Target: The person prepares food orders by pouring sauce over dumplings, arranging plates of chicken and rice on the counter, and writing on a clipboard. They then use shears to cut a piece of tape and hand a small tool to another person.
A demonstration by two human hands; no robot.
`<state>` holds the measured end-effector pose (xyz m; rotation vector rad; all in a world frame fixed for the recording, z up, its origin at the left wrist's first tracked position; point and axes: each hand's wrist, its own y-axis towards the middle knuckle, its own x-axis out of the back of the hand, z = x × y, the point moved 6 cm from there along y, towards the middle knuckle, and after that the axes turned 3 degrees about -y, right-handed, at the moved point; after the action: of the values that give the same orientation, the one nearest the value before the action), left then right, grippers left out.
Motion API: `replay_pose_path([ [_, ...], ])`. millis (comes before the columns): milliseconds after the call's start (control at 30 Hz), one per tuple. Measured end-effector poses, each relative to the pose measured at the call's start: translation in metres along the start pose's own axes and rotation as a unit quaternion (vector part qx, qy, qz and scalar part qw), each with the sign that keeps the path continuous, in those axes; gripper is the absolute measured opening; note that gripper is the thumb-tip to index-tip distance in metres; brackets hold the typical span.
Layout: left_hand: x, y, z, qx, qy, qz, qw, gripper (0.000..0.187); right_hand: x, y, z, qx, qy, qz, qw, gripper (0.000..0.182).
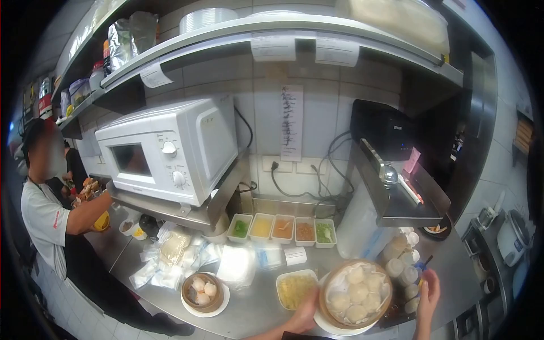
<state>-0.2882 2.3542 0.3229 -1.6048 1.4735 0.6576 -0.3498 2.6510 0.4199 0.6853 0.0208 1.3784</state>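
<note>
The steamer (355,294), a round bamboo basket full of pale dumplings, sits on a white plate (334,327) at the near edge of the table (255,309), right in front of you. Your left hand (306,314) is curled against its left rim, touching it; whether the fingers have closed under the rim you cannot tell from this view. Your right hand (429,294) stands just beside its right side, fingers open and upright, holding nothing, among the small sauce bottles (403,272) crowded there.

Just left of the steamer lies a white tray of yellow shreds (294,289), and further left a smaller steamer (202,290) with a few dumplings on its own plate. Behind them a row of condiment tubs (282,229) runs along the wall, with plastic bags (175,255) heaped beneath the microwave (170,150). A co-worker (48,221) stands well apart at the far left end.

The risks, as I judge them: the steamer rides loose on the plate, close to the edge, so a one-sided pull from your left grip could slide it off or tip dumplings out. Your right hand, swinging in, could knock the bottles over. The bamboo may be hot, too, which could make you let go early.
</note>
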Motion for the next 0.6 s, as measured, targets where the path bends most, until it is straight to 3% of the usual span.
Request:
replay_pose_path([
  [33, -0.003, 0.004, 0.006, 0.005, 0.004, 0.001, 1.000, 0.049, -0.015, -0.009, 0.003, -0.097, 0.216, 0.062, 0.970, 0.047],
  [67, -0.007, 0.011, 0.013, 0.000, -0.004, 0.023, 1.000, 0.049, -0.033, -0.020, 0.010, -0.183, 0.421, 0.119, 0.880, 0.044],
  [100, -0.012, 0.018, 0.019, -0.006, -0.012, 0.045, 0.999, 0.049, -0.051, -0.031, 0.021, -0.255, 0.600, 0.171, 0.738, 0.040],
  [167, -0.022, 0.023, 0.027, 0.012, -0.018, 0.075, 0.997, 0.048, -0.066, -0.048, 0.017, -0.313, 0.604, 0.109, 0.725, 0.043],
  [200, -0.026, 0.022, 0.035, 0.074, 0.001, 0.070, 0.995, 0.048, -0.051, -0.068, 0.009, -0.436, 0.487, -0.008, 0.757, 0.038],
  [233, -0.029, 0.022, 0.045, 0.135, 0.020, 0.064, 0.988, 0.048, -0.046, -0.078, 0.007, -0.442, 0.471, -0.030, 0.763, 0.038],
  [433, -0.055, 0.030, 0.087, 0.205, 0.093, 0.070, 0.972, 0.060, -0.014, -0.086, -0.019, -0.396, 0.462, -0.085, 0.789, 0.035],
  [533, -0.101, 0.024, 0.106, 0.255, 0.077, 0.218, 0.939, 0.068, 0.003, -0.080, -0.034, -0.382, 0.452, -0.095, 0.800, 0.034],
  [600, -0.116, 0.022, 0.120, 0.280, 0.116, 0.241, 0.922, 0.076, 0.013, -0.073, -0.046, -0.376, 0.446, -0.097, 0.806, 0.034],
])
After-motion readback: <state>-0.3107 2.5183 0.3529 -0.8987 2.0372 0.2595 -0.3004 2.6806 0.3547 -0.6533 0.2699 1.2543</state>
